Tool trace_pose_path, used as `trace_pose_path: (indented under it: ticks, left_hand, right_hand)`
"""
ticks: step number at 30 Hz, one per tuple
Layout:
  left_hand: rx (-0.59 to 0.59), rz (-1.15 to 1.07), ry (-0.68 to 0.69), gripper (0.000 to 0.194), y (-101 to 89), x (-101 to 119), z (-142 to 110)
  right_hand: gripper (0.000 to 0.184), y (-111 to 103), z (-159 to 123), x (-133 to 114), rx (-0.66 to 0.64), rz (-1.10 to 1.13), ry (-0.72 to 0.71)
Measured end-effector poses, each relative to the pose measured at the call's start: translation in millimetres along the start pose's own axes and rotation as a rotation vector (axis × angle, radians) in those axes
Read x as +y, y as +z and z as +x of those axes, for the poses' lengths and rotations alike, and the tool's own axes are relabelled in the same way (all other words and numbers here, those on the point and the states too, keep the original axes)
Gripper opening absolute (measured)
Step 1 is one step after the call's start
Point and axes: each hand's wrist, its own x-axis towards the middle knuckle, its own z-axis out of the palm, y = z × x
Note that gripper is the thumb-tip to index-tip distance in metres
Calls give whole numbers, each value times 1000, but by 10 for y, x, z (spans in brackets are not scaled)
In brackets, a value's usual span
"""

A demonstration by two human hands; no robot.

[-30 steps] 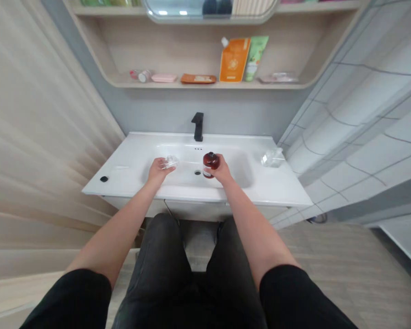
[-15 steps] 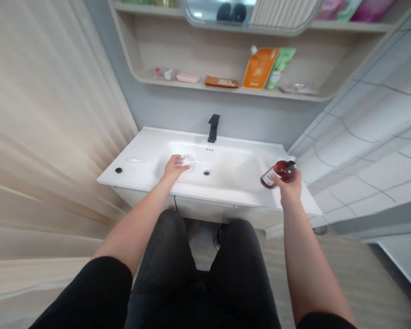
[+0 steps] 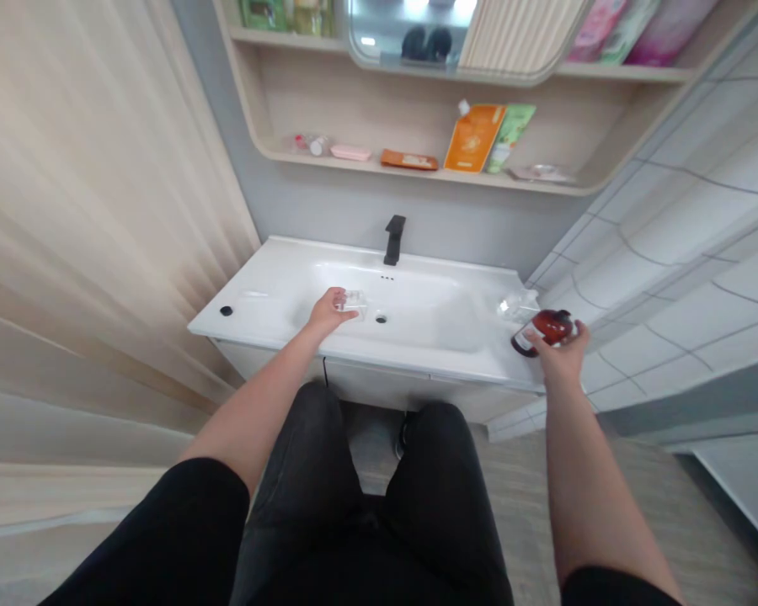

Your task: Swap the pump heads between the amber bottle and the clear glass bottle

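At the left, a beige pleated curtain (image 3: 101, 210) is running out of the frame. Near the left end of the glossy white worktop (image 3: 283, 263), a small round black piece (image 3: 226, 310) is lying beside a thin clear item (image 3: 253, 294) too faint to identify.

The left hand (image 3: 332, 313) is holding a small colourless transparent container (image 3: 354, 304) above the left part of the white rectangular basin (image 3: 442, 307). The fingers are covering its left end, and its clear walls are blending into the white; which way its mouth is facing cannot be told. The left grip is standing partly spread, pinching the container between thumb and fingers.

Above the drain, an angular black tap (image 3: 394, 241) is standing at the rear edge.

At the right end, a clear plastic bottle (image 3: 515, 305) is showing blurred. Just beside it, the right hand (image 3: 562, 349) is holding a reddish-brown bottle with a white label (image 3: 548, 326). The palm is hiding part of its near side; contact with the worktop cannot be told. The right grip is opening to the bottle's width, the thumb pressing near the label and the fingers reaching round near the cap. The bottle is tilting over, its long axis running left to right, the black cap (image 3: 563, 315) pointing right and the base left.
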Motion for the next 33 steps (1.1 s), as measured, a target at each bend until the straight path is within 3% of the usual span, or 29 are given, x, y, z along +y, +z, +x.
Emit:
trace_pose_path:
  ticks: [2,4,5,7,10,12,14,16,18,24,27,30,33]
  left_hand:
    - [-22,22,28,75,2,-33,6]
    - [-49,30,56,75,7,-58,6]
    - [-60,29,66,74,10,-64,3]
    - [-75,12,79,72,16,-60,-8]
    - [-92,-35,114,73,20,-28,-33]
    - [-113,-80,144,76,16,-4,-49]
    - [-133,-116,156,81,5,13,-58]
    - [-145,-122,150,85,-12,19,-58]
    - [-166,-93,144,86,-27,19,-52]
    - [-261,53,155,80,28,41,-71]
    - [-210,120,219,66,-10,120,-141]
    - [-89,353,378,45,-337,225,-184]
    - [-17,722,425,38,-998,300,-86]
  right_hand:
    - [106,-31,-82,-180,129,-92,43]
    - [88,20,-243,-454,272,-108,-90]
    - [72,95,-358,-627,245,-93,-171]
    - [45,352,-651,-1016,-16,-10,-279]
    - [34,928,-1155,-1585,-623,185,-312]
    - [49,1338,-1447,-1868,-905,290,-250]
    - [77,1699,-1647,-2043,-1089,410,-158]
    - [97,1974,-1742,-2116,-1193,516,-62]
    - [104,2151,-1763,-2108,-1228,578,15]
    - [76,2254,-1756,-1923,-1156,551,70]
    - [66,2262,-1775,-1874,-1146,512,112]
    - [65,2308,-1795,-1852,-1186,487,203]
    - [68,2360,-1812,-1853,-1240,527,243]
